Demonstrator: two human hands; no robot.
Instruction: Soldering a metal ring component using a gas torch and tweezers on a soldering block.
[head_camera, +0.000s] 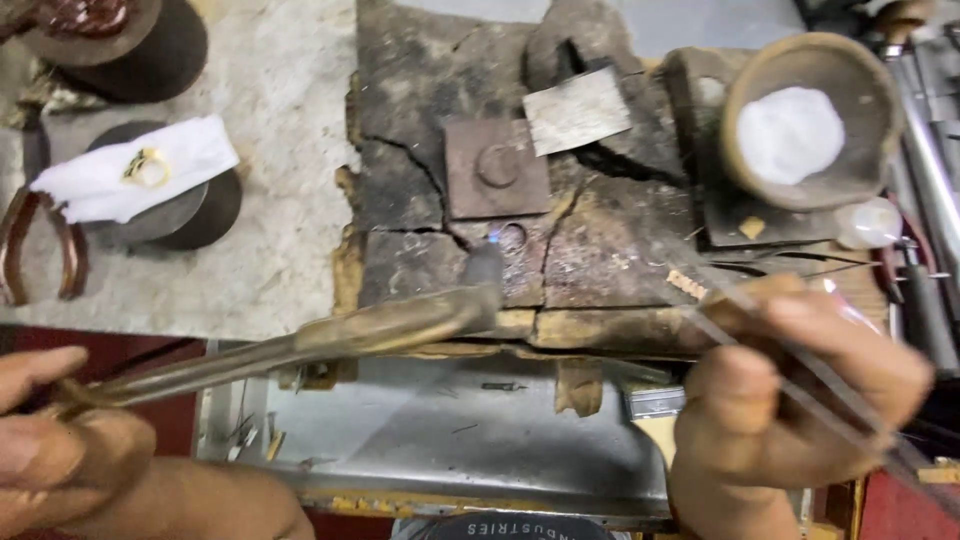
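Small ring (512, 237) sits on the cracked, charred block (420, 170), just under the torch (380, 328) tip with its faint blue flame. Left hand (50, 440) wraps the torch handle; right hand (790, 395) pinches thin tweezers (780, 340) closed, nothing visibly between the tips. Risk: flame lingering overheats the ring, or the tip drifts onto the square plate (496, 168) nearby.

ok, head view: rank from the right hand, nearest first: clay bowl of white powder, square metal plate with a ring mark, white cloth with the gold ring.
1. Clay bowl of white powder: above the right hand, top right.
2. Square metal plate: centre of the charred block, up and left of the hand.
3. White cloth with the gold ring: far left.
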